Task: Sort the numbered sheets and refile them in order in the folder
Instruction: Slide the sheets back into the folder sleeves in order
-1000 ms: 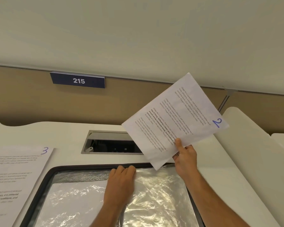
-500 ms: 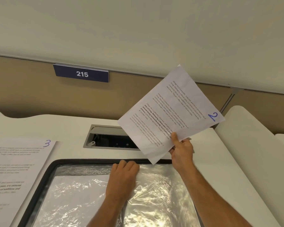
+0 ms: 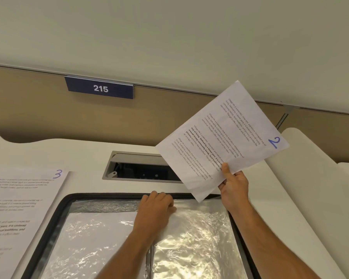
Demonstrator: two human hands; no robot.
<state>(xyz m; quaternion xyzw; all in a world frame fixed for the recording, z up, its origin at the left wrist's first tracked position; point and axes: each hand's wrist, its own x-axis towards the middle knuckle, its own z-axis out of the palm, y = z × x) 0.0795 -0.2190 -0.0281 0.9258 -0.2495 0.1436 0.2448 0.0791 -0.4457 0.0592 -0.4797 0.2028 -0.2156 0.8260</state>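
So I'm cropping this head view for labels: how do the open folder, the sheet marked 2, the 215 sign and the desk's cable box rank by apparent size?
Largest to smallest:
1. Folder, partly cut off by the frame
2. Sheet marked 2, though it's raised nearer the camera
3. Cable box, partly hidden behind that sheet
4. 215 sign

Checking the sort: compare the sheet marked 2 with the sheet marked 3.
Sheet 2 is held in the air, tilted, pinched by the right hand; sheet 3 lies flat on the desk, untouched, left of the folder. Both carry printed paragraphs and a blue handwritten corner number.

Sign [image 3: 100, 88] reads 215; sheets numbered 2 [image 3: 222, 137] and 3 [image 3: 18, 208]
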